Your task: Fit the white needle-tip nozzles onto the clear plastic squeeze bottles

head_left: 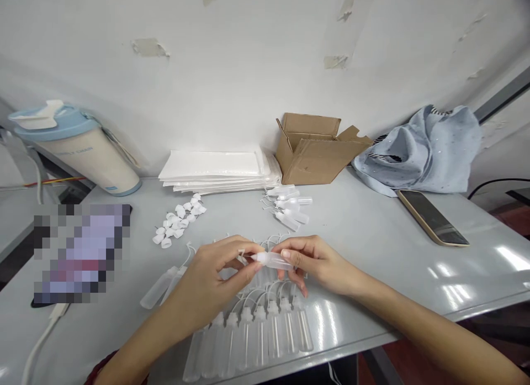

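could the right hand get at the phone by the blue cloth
Probably yes: nothing seems to stand between the right hand and the phone, though that hand is holding a small bottle.

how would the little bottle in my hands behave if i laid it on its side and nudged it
The bottle would probably roll, since its body looks round. It is likely light, being small and translucent with no liquid evident. Its walls look like plastic, so it may slide easily on the smooth, shiny table.

Rowed translucent plastic bottles (260,341) lie frontmost on the grey table (360,225); behind, flat white packets (213,165) lie left of a brown cardboard box (315,162).
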Tool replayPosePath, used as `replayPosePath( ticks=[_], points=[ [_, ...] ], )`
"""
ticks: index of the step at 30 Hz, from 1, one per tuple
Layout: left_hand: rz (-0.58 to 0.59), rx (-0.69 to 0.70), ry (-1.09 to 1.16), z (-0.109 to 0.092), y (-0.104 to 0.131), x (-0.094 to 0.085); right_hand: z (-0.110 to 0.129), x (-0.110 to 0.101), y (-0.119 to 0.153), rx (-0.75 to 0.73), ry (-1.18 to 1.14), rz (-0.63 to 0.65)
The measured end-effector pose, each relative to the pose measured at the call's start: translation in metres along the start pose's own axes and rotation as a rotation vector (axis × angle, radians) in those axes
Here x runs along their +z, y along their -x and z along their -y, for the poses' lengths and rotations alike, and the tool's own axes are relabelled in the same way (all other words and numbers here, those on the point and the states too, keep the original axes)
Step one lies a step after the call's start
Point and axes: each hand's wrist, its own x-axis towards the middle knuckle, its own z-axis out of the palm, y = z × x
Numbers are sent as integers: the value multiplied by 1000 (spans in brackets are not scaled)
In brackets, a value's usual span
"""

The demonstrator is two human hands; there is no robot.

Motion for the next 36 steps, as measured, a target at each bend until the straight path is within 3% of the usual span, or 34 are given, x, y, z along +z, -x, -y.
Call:
replayPosePath(
  ticks=[3, 7, 14, 18, 24, 27, 30, 33, 36],
  points=[
    [-5, 21, 49, -2, 2, 1, 1, 1, 0, 5, -2, 2],
    [-62, -127, 53, -6, 2, 4, 2, 2, 1, -2, 7, 9],
    [38, -136, 49, -5, -1, 1, 0, 0, 0, 4, 8, 9],
    [40, -107, 85, -8, -1, 0, 0, 1, 0, 25, 13, 5],
    [34, -200, 35, -9, 1, 3, 3, 3, 2, 49, 38, -11],
    [33, -238, 61, -7, 1, 4, 3, 4, 2, 1, 182, -76],
    [37, -263, 71, -6, 0, 3, 3, 6, 3, -174, 454, -215],
    [64, -226, 63, -5, 0, 5, 3, 6, 5, -257, 531, -252],
    [15, -81, -41, -2, 2, 10, 3, 3, 5, -188, 390, -214]
  ],
)
